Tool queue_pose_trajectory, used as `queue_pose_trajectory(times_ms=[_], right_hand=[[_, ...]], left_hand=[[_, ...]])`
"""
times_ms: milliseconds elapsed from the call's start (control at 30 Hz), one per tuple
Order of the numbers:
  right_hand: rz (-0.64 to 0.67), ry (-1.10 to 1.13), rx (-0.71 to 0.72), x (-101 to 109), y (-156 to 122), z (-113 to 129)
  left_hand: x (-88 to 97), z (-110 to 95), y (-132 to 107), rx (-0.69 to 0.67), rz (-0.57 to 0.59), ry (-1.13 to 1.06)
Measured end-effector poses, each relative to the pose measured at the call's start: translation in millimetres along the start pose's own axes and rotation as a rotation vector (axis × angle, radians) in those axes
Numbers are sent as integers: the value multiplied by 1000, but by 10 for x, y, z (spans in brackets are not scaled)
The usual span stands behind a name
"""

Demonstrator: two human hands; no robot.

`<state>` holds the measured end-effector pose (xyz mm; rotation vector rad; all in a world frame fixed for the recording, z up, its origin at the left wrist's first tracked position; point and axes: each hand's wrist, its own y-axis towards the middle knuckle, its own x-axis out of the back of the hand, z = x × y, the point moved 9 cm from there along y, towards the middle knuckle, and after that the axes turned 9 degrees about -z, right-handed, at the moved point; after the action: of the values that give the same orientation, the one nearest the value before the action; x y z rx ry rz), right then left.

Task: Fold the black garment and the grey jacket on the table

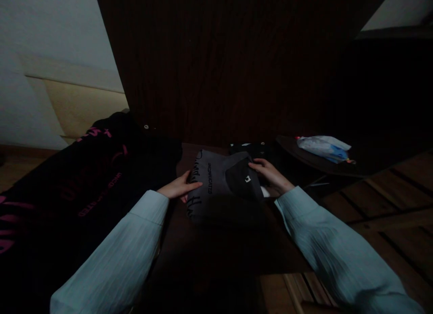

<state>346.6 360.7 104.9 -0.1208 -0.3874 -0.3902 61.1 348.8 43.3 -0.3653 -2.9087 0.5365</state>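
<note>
A folded grey garment (216, 187) with dark lettering lies on a dark wooden surface (216, 255) in front of me. My left hand (179, 187) rests on its left edge, fingers stretched out and thumb on top of the cloth. My right hand (269, 173) lies on the right side of the garment by its dark hood part (241, 181), fingers curled over the fabric edge. Both arms wear light blue sleeves.
A black garment with pink lettering (84, 187) is spread out at the left. A crumpled plastic bag (323, 148) lies on a dark round tray at the right. A dark wooden panel stands behind. Slatted wood floor shows at the right.
</note>
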Motion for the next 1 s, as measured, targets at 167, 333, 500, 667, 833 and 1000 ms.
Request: queue_pose_trajectory(times_ms=[167,333,500,667,833,1000], right_hand=[[53,-168,1,173,-266,-85],[197,-273,12,207,-690,-354],[228,13,-158,135,-1178,-626],[233,175,-316,-8,-1519,-664],[384,181,-322,-289,-1633,-526],[459,133,-159,-506,-1674,-361]], left_hand=[[24,15,23,-7,-29,-55],[26,19,33,-3,-45,-34],[129,-95,63,-91,-203,-57],[143,-34,79,-33,-287,-166],[100,-64,60,29,-150,-338],[366,-180,44,-75,-301,-446]])
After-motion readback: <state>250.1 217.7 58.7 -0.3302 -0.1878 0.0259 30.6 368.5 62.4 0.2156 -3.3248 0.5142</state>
